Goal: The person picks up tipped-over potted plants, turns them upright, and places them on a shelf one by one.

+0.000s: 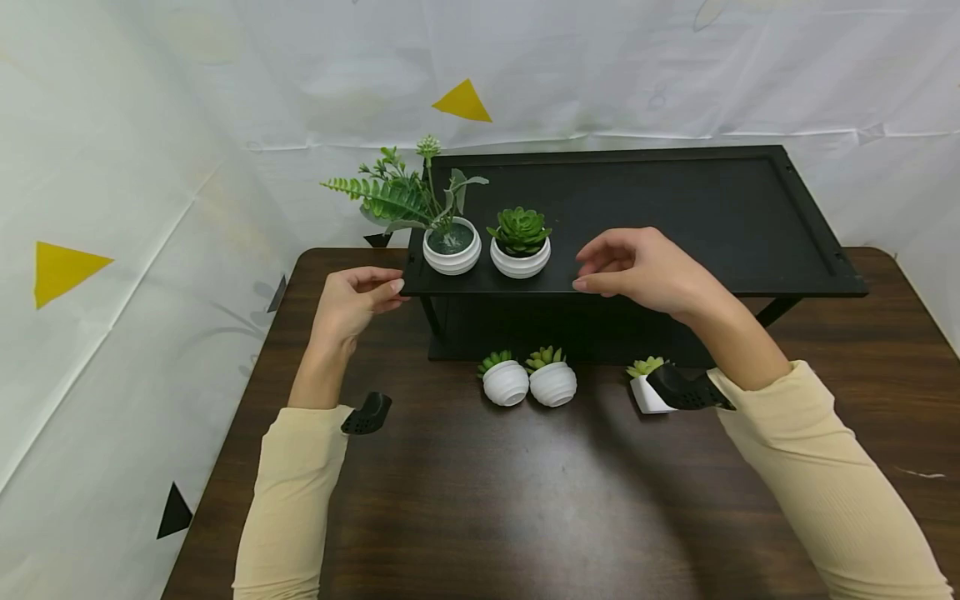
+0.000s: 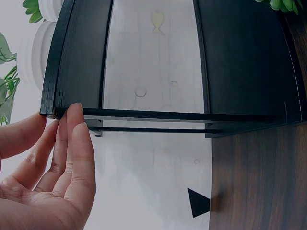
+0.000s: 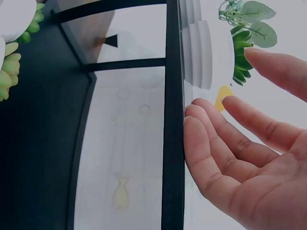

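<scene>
My left hand (image 1: 351, 304) pinches the front left corner of a black two-tier shelf (image 1: 675, 208), thumb above and fingers beneath, as the left wrist view shows. My right hand (image 1: 645, 271) is over the shelf's front edge with loosely bent fingers and nothing in its grasp; in the right wrist view its fingertips (image 3: 195, 134) are at the top board's edge. Just left of it, a green succulent in a white ribbed pot (image 1: 520, 243) stands upright on the top board. Beside that, a taller leafy plant in a white pot (image 1: 452, 248) is near the left end.
On the brown table (image 1: 480, 500) before the shelf are two small succulents in round white pots (image 1: 506, 383), tilted, and a succulent in a square white pot (image 1: 649, 392), partly behind the right wrist camera (image 1: 684, 389). White sheeting (image 1: 600, 67) hangs behind and at the left.
</scene>
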